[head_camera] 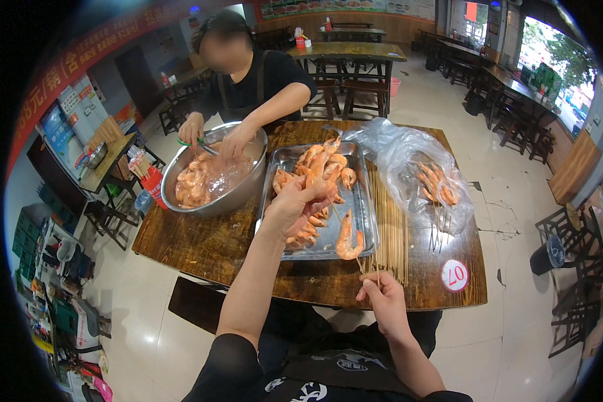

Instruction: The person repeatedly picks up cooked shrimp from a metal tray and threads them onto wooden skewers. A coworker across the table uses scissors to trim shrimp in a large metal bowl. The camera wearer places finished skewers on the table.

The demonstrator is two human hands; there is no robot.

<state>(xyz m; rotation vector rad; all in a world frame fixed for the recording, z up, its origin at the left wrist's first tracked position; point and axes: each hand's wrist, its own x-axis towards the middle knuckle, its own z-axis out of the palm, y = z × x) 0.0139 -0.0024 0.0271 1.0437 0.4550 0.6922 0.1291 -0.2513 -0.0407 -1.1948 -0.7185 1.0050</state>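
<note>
My left hand point(294, 203) is over a rectangular metal tray point(375, 221), its fingers closed on a shrimp point(319, 168). A thin stick slants down from its fingers. My right hand point(384, 296), at the table's near edge, pinches thin bamboo skewers point(378, 271). One curled shrimp point(347, 238) at the tray's near right corner is in line with a skewer from that hand; whether it is pierced cannot be told. Orange shrimp point(304, 233) lie in the tray under and behind my left hand. Many bamboo skewers point(392, 226) lie side by side to the tray's right.
Across the wooden table point(201, 241), a co-worker point(261, 75) has both hands at a metal bowl point(166, 188) of shrimp, with green-handled scissors point(208, 148). A clear plastic bag point(407, 151) with skewered shrimp point(434, 183) lies right. A red stick holder point(153, 186) stands left.
</note>
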